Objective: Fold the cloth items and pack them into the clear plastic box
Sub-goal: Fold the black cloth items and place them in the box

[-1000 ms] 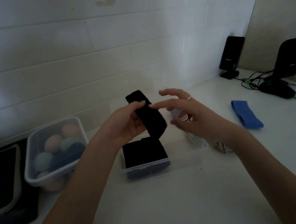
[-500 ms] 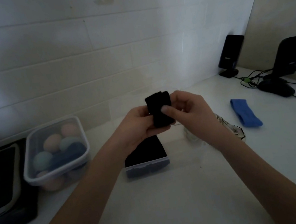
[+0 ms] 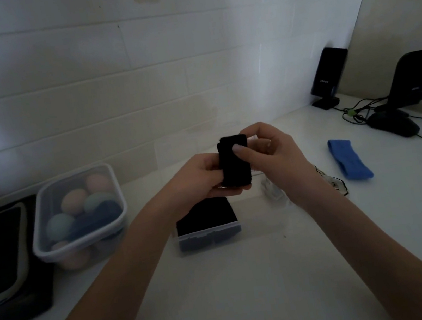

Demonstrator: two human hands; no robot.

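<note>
This looks like a room in a home, at a white desk or counter (image 3: 251, 290) pushed into a corner. The wall (image 3: 112, 92) behind it is white tile. Two small black speakers (image 3: 329, 76) stand at the back right with thin wires (image 3: 356, 113) (all tangled together). A plastic tub (image 3: 78, 215) on the left holds soft pastel balls.

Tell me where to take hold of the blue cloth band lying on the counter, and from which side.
Grip the blue cloth band at its near end, coming from above with the right hand, which is probably the closer one. It lies flat and stretched out on the white counter, with its far end toward the cables, so a pinch down on the near end likely lifts it free of them.
</note>
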